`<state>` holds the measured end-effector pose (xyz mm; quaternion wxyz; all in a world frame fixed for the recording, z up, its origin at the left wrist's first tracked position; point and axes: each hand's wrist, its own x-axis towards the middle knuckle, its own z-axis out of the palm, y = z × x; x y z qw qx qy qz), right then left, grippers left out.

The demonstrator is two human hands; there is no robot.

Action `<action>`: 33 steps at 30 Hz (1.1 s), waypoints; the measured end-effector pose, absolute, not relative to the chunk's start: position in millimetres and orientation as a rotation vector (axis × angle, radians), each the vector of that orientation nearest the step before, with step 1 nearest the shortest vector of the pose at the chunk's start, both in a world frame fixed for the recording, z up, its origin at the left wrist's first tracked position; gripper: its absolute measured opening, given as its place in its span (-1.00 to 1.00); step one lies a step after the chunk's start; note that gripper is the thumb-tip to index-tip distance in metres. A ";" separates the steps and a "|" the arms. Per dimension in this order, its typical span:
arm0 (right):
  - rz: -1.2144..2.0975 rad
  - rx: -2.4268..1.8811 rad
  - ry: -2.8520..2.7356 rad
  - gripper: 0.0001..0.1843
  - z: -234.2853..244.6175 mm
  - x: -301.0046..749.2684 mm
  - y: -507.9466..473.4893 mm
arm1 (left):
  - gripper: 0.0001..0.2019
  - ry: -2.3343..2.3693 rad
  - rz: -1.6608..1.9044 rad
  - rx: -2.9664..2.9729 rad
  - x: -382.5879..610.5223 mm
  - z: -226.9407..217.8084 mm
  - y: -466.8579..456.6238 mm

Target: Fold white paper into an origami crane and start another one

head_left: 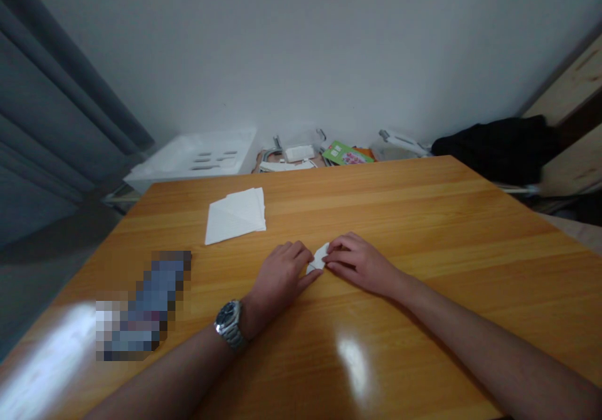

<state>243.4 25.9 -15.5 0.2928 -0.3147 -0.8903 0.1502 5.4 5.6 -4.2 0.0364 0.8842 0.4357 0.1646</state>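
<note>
A small folded piece of white paper (319, 258) lies on the wooden table (423, 219) near its middle. My left hand (282, 277), with a metal watch on the wrist, pinches the paper's left side with curled fingers. My right hand (358, 262) presses its fingertips on the paper's right side. Most of the paper is hidden under the fingers. A short stack of white paper sheets (236, 215) lies further back to the left, apart from both hands.
A blurred-out flat object (143, 304) lies at the table's left front. Behind the table stand a white plastic bin (197, 157), small clutter with a green packet (345, 153), and a black cloth (493, 147). Grey curtain at left, wooden furniture at right.
</note>
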 end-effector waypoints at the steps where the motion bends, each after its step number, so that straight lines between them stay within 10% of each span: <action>1: 0.398 -0.842 -2.374 -0.82 -15.8 243.4 25.9 | -0.77 1.331 0.519 2.716 5.2 -4.5 6.1; 33: 0.507 -1.039 -2.209 -0.69 -22.1 240.3 25.5 | -0.67 1.248 0.691 2.532 3.8 -16.0 10.7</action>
